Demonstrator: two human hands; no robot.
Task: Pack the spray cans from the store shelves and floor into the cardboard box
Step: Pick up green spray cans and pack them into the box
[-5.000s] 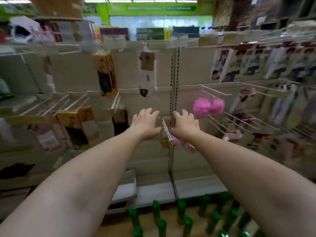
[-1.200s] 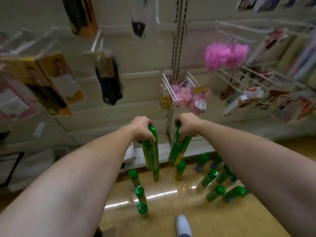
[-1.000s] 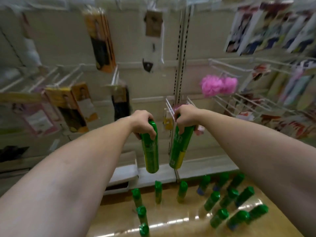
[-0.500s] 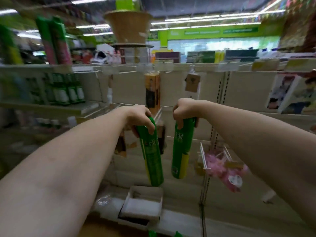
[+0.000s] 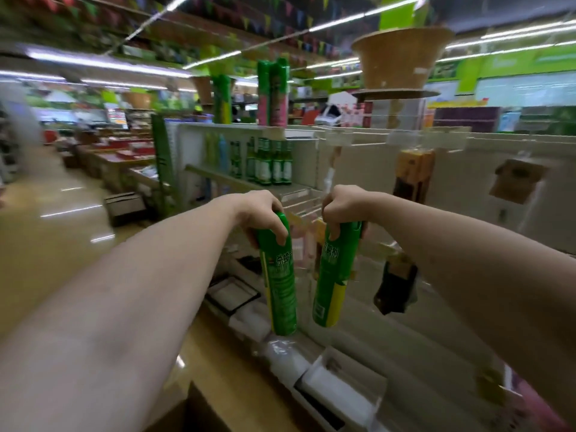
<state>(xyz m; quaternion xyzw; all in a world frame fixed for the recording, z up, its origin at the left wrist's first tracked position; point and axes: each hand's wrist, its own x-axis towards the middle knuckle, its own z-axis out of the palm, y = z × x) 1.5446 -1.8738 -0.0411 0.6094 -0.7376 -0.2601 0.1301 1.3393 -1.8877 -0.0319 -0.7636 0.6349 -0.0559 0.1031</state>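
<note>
My left hand (image 5: 263, 210) grips the cap end of a tall green spray can (image 5: 279, 282) that hangs upright below it. My right hand (image 5: 341, 207) grips the top of a second green spray can with a yellow lower band (image 5: 332, 282), also hanging down. Both cans are held out in front of me at about waist height, a hand's width apart. More green cans (image 5: 271, 160) stand in a row on a shelf behind my hands, and tall cans (image 5: 274, 92) stand on the shelf top. At the bottom edge a brown cardboard edge (image 5: 199, 410) shows.
White shelving (image 5: 374, 169) with hanging packets runs along the right. White and dark trays (image 5: 233, 296) lie on the bottom shelf. The glossy aisle floor (image 5: 56, 219) stretches away to the left, with low display tables beyond. A wicker basket (image 5: 402, 57) sits on top.
I took hold of two green cans from the floor group, lifted them, and the view has swung up and to the left along the aisle. The floor cans are now out of sight.
</note>
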